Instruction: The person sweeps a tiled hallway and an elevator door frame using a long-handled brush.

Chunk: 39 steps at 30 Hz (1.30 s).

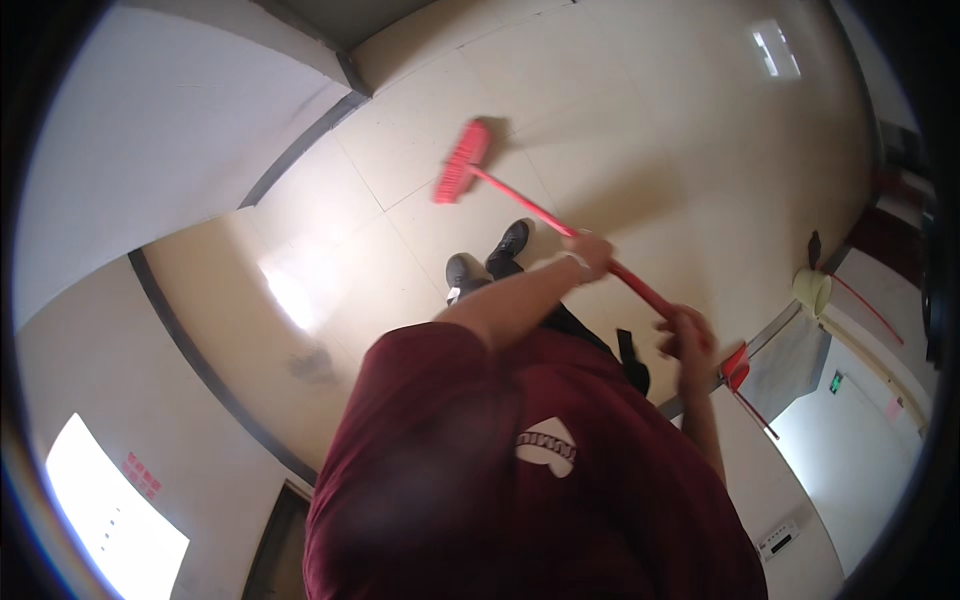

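A red broom (517, 196) reaches diagonally from my hands to the floor, its bristled head lying over the pale tiles ahead of my black shoes. My left hand (590, 256), on the arm that crosses in front of my body, is closed around the middle of the handle and wears a band at the wrist. Near the handle's upper end is my right hand (686, 334), blurred, with its fingers partly curled around the handle. A red dustpan (736, 366) with a long handle stands by the wall, beyond my right hand.
A white wall corner (247, 112) with dark skirting juts in at the upper left. A pale green bucket (812, 291) stands at the right, near a doorway (847, 420). Bright window light (112, 517) shows at the lower left, and glare lies on the floor tiles.
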Each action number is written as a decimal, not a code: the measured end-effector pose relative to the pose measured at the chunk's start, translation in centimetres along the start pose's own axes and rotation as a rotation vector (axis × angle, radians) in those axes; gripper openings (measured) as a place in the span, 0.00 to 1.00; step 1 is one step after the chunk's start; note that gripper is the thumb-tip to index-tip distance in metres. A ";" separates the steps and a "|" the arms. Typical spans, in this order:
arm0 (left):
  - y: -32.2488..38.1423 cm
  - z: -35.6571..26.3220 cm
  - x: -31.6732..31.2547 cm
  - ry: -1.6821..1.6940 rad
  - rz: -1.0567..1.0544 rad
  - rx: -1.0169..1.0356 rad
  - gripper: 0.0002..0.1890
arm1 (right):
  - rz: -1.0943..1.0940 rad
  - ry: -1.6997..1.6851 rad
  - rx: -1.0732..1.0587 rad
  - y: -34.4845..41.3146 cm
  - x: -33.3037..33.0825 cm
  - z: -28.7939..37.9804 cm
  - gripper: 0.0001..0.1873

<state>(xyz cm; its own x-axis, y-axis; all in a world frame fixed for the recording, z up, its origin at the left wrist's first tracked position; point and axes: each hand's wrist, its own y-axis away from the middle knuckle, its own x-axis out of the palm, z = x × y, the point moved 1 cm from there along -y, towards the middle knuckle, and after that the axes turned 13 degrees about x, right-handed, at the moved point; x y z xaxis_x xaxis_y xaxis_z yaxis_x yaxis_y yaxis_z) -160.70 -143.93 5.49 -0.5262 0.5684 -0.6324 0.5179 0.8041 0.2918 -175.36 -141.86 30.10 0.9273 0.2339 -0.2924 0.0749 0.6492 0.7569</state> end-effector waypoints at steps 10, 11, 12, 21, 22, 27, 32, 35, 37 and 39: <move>-9.7 -11.1 -6.5 0.046 -0.025 0.337 0.10 | -0.252 -0.093 -0.243 1.5 -10.0 5.1 0.12; -9.5 -9.9 -7.3 -0.004 -0.013 0.301 0.10 | -0.209 -0.136 -0.248 0.2 -9.7 5.1 0.12; -8.3 -9.0 -9.4 -0.059 0.007 0.207 0.09 | -0.178 -0.186 -0.247 -1.1 -8.9 4.7 0.12; -1.6 19.0 -17.8 -0.316 -0.035 -0.050 0.06 | 0.523 -0.212 -0.047 -15.3 10.7 9.0 0.15; -1.2 20.6 -19.0 -0.330 -0.008 -0.111 0.07 | 0.515 -0.207 -0.020 -16.0 12.3 10.0 0.15; -5.2 23.3 -18.7 -0.147 -0.189 0.085 0.07 | 0.340 -0.191 -0.009 -18.4 12.4 14.0 0.13; -15.9 8.9 -19.9 -0.052 -0.109 0.133 0.08 | -0.075 -0.100 -0.137 -14.1 1.7 20.4 0.16; -16.3 4.3 -28.0 0.069 -0.001 0.133 0.10 | -0.111 -0.036 -0.308 -13.2 -0.6 24.8 0.13; -16.8 4.2 -30.7 0.070 0.015 0.144 0.11 | -0.082 -0.018 -0.366 -14.2 -0.6 26.9 0.12; -16.3 7.0 -33.8 -0.007 0.015 0.065 0.10 | 0.011 -0.043 -0.407 -16.9 0.9 29.2 0.12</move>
<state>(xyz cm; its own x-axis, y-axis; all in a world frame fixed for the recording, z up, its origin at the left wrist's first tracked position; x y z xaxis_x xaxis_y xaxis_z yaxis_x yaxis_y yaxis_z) -146.62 -177.44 17.04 -0.5139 0.5786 -0.6333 0.5681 0.7827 0.2541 -165.09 -173.76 34.18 0.9423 0.2176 -0.2543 -0.0786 0.8824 0.4639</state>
